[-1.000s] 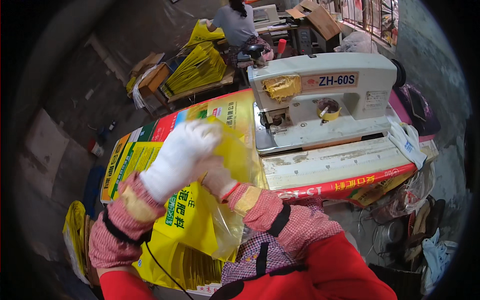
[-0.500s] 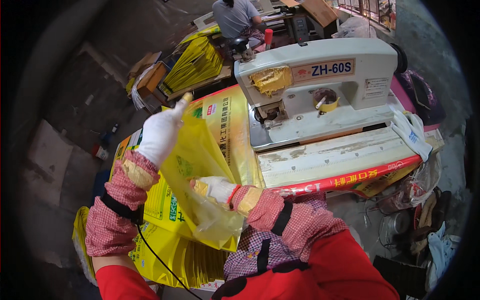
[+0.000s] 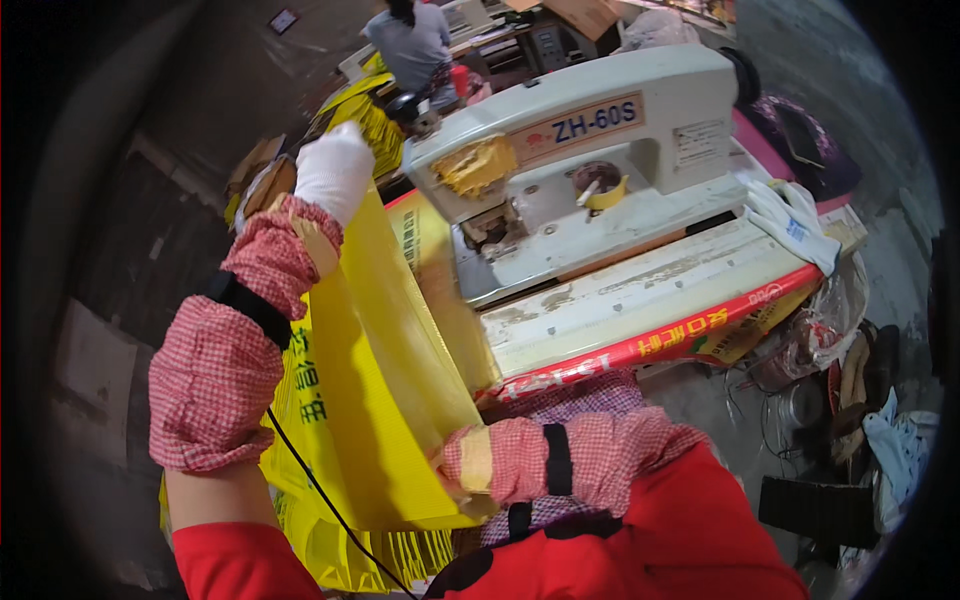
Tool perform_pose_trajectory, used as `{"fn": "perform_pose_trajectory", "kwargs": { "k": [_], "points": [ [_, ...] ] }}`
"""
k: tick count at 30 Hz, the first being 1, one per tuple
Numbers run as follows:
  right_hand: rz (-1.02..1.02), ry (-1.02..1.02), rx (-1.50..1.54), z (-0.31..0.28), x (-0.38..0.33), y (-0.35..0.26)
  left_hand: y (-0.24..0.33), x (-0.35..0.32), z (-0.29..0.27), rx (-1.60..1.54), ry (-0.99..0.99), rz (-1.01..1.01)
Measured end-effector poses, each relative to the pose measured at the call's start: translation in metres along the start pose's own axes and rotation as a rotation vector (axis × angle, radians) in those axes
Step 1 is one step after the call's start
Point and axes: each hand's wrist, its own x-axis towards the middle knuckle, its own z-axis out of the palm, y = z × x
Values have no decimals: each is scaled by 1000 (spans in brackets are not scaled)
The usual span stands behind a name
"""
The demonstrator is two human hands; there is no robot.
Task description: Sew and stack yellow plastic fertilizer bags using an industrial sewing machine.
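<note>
My left hand point(image 3: 338, 170), in a white glove, is closed on the far upper edge of a yellow woven plastic bag point(image 3: 385, 370) and holds it raised. A pale, see-through liner point(image 3: 430, 335) runs along the bag's right side. My right sleeve point(image 3: 475, 460), checked red and white, ends at the bag's lower right edge. The right hand itself is hidden by the bag, so its fingers do not show. More yellow bags point(image 3: 320, 540) are stacked below, close to my body.
A white industrial sewing machine point(image 3: 590, 130) stands on the worktable point(image 3: 600, 320) to the right. A tape roll point(image 3: 603, 188) sits on its bed. A spare white glove point(image 3: 795, 220) lies at the table's right end. Farther back, a person point(image 3: 415, 50) sits near other yellow bags.
My left hand has moved up and slightly right, lifting the bag's edge. The right hand has gone lower, out of sight at the bag. The whole view has shifted, with the machine now farther left.
</note>
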Motion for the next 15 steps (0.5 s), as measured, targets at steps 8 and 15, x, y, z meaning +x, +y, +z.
{"fn": "perform_pose_trajectory", "kwargs": {
  "k": [8,15],
  "points": [
    [376,-523,226,-103,19,48,7,6,10,-82,-400,92],
    [899,-148,333,-110,8,92,11,3,13,-96,-500,87]
  ]
}}
